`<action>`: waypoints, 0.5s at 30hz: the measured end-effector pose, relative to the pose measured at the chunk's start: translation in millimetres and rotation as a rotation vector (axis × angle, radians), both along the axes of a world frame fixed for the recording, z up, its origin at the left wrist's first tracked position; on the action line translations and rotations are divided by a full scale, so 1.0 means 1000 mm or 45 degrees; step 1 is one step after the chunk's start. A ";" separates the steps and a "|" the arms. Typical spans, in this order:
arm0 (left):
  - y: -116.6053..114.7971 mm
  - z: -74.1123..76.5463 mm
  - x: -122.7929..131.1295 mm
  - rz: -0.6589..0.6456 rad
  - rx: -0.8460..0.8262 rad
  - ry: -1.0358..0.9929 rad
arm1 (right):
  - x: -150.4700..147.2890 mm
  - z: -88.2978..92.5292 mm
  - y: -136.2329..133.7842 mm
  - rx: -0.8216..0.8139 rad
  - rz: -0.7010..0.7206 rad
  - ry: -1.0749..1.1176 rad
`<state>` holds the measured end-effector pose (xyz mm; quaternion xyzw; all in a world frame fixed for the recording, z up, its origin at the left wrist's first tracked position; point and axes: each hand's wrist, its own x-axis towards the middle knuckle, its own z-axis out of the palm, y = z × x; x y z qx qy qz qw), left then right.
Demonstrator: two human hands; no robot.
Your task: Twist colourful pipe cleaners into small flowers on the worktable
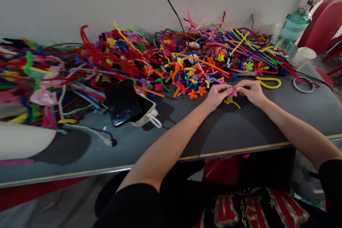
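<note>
Between my two hands is a small pink pipe-cleaner flower, pinched at the fingertips. My left hand grips its left side with closed fingers. From the right, my right hand closes on its other side. Just below them a yellow-green pipe-cleaner piece shows, its upper part close to my left fingers; I cannot tell whether it is held. A bent yellow pipe cleaner lies to the right of my right hand. Finished orange flowers lie left of my left hand.
A long heap of colourful pipe cleaners runs along the wall. Scissors lie at its front. Left stand two stacked phones and a cable. At right are a paper cup, a white ring and a green bottle.
</note>
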<state>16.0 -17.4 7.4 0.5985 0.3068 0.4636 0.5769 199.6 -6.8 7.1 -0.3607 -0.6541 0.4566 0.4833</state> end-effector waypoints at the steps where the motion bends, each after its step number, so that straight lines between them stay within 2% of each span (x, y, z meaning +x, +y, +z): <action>1: 0.000 0.000 0.000 0.006 0.002 -0.002 | -0.001 0.000 0.000 0.014 -0.017 -0.008; 7: -0.001 0.001 0.002 0.028 -0.016 -0.006 | -0.007 0.003 -0.004 0.031 -0.114 -0.050; 10: 0.003 -0.001 0.004 0.147 -0.068 -0.108 | -0.009 0.006 -0.008 0.080 -0.248 -0.023; 13: 0.008 -0.005 0.005 0.192 -0.183 -0.234 | -0.012 0.009 -0.015 0.255 -0.466 -0.051; 15: 0.010 -0.008 0.005 0.149 -0.232 -0.257 | -0.012 0.011 -0.018 0.386 -0.480 -0.125</action>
